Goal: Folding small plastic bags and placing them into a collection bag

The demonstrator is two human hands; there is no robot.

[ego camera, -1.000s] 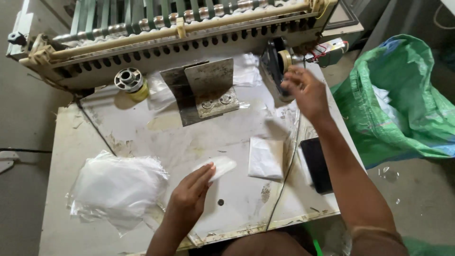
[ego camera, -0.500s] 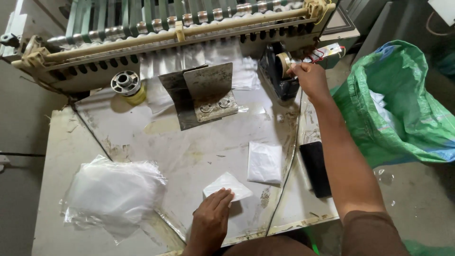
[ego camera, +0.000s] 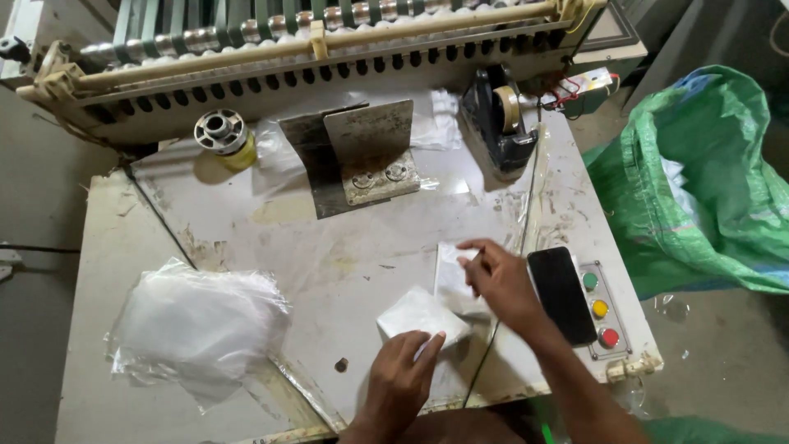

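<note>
Moved since half a second ago: my right hand (ego camera: 499,282), then up at the tape dispenser (ego camera: 496,119) at the back of the tabletop (ego camera: 362,238), is now down at the front, just beside my left hand (ego camera: 400,380); the left hand and the packet under it have shifted little. Item one: small white packet (ego camera: 419,315), flat, lying at the front middle of the tabletop, my left fingertips pressing its near edge, fingers extended, not closed around it. Item two: second white packet (ego camera: 450,275), just behind and touching the first, partly under my right hand, whose thumb and fingers are pinched together above it; whether they nip a strip of tape I cannot tell. Handling, by my judgement: both packets light, soft and limp, likely slick-skinned, apt to slide on the worn metal; best pinned flat with fingertips or taken by an edge or corner, not squeezed in the middle. Also present: stack of clear plastic bags (ego camera: 197,321) at the left, well apart; black phone (ego camera: 561,294) just right of my right hand; three coloured buttons (ego camera: 599,309) beside it; green woven sack (ego camera: 707,181) off the tabletop at right.
</note>
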